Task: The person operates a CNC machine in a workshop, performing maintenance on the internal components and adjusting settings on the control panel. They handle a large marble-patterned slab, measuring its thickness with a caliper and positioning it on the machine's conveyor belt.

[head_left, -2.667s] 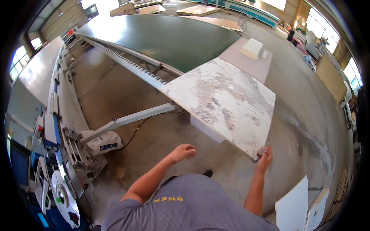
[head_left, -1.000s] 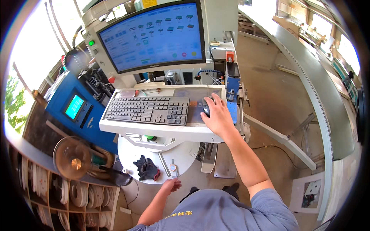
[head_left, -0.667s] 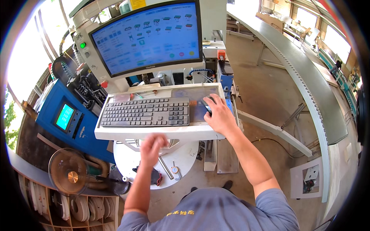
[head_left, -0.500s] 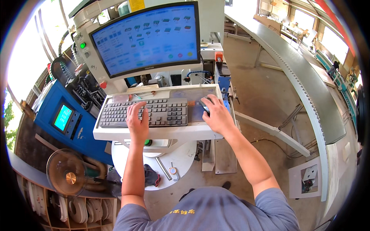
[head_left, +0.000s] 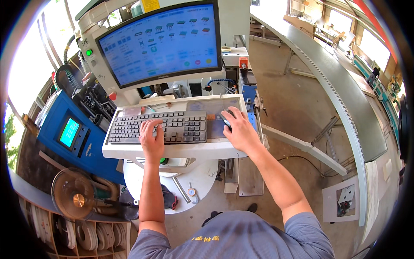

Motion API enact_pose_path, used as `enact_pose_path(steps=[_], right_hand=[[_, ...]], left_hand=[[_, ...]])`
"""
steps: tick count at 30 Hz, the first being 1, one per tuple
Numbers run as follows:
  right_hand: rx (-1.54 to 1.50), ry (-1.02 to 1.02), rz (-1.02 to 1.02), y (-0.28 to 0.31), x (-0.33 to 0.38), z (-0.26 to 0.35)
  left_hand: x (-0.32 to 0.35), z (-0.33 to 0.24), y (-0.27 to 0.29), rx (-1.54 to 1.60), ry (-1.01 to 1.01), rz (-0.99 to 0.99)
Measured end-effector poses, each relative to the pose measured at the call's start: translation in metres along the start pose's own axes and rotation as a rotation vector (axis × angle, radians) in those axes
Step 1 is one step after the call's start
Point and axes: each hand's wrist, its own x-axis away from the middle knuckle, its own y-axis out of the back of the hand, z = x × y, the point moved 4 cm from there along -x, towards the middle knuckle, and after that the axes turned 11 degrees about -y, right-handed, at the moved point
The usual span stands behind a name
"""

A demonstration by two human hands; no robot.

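Observation:
A dark keyboard [head_left: 174, 125] lies on a white-edged shelf [head_left: 172, 150] beneath a large monitor [head_left: 161, 52]. My left hand [head_left: 152, 137] rests over the middle keys with its fingers bent and apart, gripping nothing. To the keyboard's right, my right hand [head_left: 242, 131] covers a dark computer mouse [head_left: 227, 121], most of which the palm and fingers hide. The monitor shows a blue screen with rows of small machine-part icons and a few coloured round buttons.
Below the shelf, a round white table [head_left: 200, 175] carries a dial caliper [head_left: 192, 194], a metal bar [head_left: 181, 190] and a dark glove. Left stand a blue control cabinet [head_left: 92, 146] and a fan [head_left: 75, 194]. A long conveyor [head_left: 327, 77] curves along the right.
My left hand has drawn slightly nearer to me across the keys, fingers more bent. My right hand stays on the mouse. The whole view has shifted a little.

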Motion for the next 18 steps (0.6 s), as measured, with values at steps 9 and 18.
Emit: enact_pose_path(steps=[9,18], right_hand=[[0.046,0.023,-0.029,-0.002,-0.002,-0.002],[0.023,-0.023,-0.019,0.001,0.001,-0.001]], left_hand=[[-0.001,-0.026,-0.010,0.083,-0.077,0.165],[0.000,-0.042,-0.031,0.063,-0.093,0.380]])
